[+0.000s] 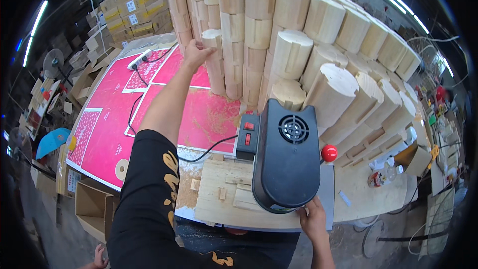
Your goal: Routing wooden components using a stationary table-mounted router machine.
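Note:
My left hand (pixel 199 52) reaches far forward. Its fingers and thumb are closed on the upper part of a pale wooden cylinder (pixel 214 62) at the left end of the stacked cylinders. My right hand (pixel 313 219) is at the near lower edge of a black machine (pixel 286 164) with a round vent. Its thumb and forefinger show apart, while the other fingers are partly hidden. I see nothing held there. A red ball knob (pixel 329 153) sticks out at the machine's right side, and a switch box (pixel 248 137) with two red switches sits on its left.
Tall stacks of notched wooden cylinders (pixel 259 0) fill the far side. A power strip (pixel 139 60) and cable lie on the pink sheets (pixel 112 104). Wood pieces (pixel 224 184) lie left of the machine, bottles (pixel 386 175) right. Another person's hand (pixel 100 257) shows lower left.

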Tool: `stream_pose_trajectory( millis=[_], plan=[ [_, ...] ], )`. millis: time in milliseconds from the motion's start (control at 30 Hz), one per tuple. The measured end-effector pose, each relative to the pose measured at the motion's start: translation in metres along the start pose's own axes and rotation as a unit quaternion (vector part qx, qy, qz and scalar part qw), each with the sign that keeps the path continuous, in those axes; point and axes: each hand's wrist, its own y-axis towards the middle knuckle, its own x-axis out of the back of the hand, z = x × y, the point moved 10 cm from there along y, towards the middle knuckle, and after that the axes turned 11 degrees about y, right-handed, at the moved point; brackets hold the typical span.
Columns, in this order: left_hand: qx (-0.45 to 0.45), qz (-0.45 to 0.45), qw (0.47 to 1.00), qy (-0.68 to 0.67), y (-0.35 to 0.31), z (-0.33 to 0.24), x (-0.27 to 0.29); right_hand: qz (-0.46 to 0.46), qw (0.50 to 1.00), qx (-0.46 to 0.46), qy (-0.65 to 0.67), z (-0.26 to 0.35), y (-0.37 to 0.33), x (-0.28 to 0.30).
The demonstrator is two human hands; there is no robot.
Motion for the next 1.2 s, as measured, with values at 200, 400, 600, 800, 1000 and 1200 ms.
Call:
stream_pose_trajectory(
  millis=[200,400,600,800,1000,1200],
  plan=[
    [-0.040,-0.073,0.994,0.070,-0.012,-0.011,0.013,0.022,1.000,0.008,0.019,0.007,0.012,-0.001],
    [-0.040,-0.124,0.991,-0.004,-0.010,-0.006,0.013,0.016,0.999,0.007,0.037,-0.002,0.011,-0.004],
    [-0.010,0.092,0.971,-0.222,-0.013,-0.020,-0.038,0.001,0.999,0.016,0.032,-0.003,-0.006,0.000],
    [-0.042,-0.057,0.989,-0.130,-0.024,0.001,0.033,0.011,0.999,0.011,0.037,0.000,-0.005,-0.002],
    [-0.080,0.129,0.977,-0.148,-0.208,-0.049,0.120,0.066,0.998,0.018,-0.005,-0.013,0.000,-0.006],
    [-0.184,0.336,0.916,0.122,-0.434,-0.065,0.097,0.080,0.994,-0.019,0.071,-0.004,0.010,-0.016]
  ],
)
